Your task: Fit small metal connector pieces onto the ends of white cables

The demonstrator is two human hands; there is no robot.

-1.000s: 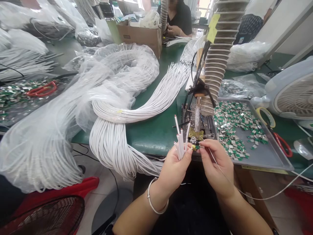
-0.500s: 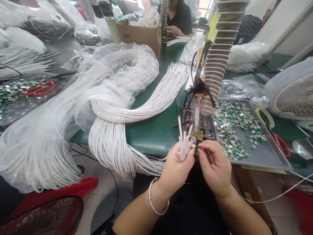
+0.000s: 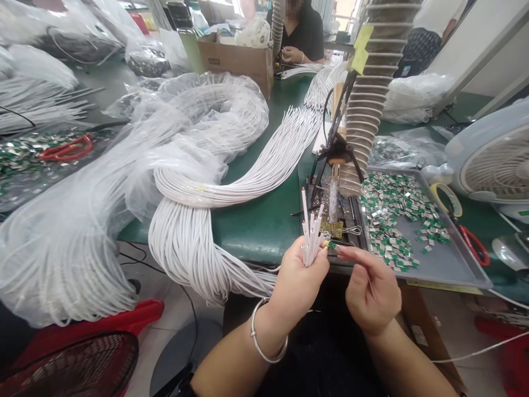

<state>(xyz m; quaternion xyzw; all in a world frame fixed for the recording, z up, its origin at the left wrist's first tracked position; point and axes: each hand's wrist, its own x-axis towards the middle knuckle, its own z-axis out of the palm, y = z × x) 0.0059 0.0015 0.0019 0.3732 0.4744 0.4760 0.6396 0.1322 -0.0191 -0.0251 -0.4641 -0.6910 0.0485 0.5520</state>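
My left hand (image 3: pixel 297 281) is shut around a bundle of white sheathed cables (image 3: pixel 312 240), whose thin ends point upward. A small green-and-silver piece (image 3: pixel 330 244) sits at the left thumb tip. My right hand (image 3: pixel 372 292) is just to the right of it, holding nothing visible. Its fingers are apart, and the index fingertip is close to the small piece. A thin white wire (image 3: pixel 479 352) crosses the lower right corner, apart from my right hand.
A metal tray (image 3: pixel 465 262) of green-and-silver pieces lies right of a stand with a heated tool (image 3: pixel 333 201). Large white cable bundles in clear plastic (image 3: pixel 182 242) fill the left. A fan (image 3: pixel 500 160) stands at right, and a co-worker (image 3: pixel 297 33) sits beyond.
My right hand has moved down and away from my left hand, and its pinch has opened. The thin wire has dropped toward the lower right. The left hand and bundle have barely moved.
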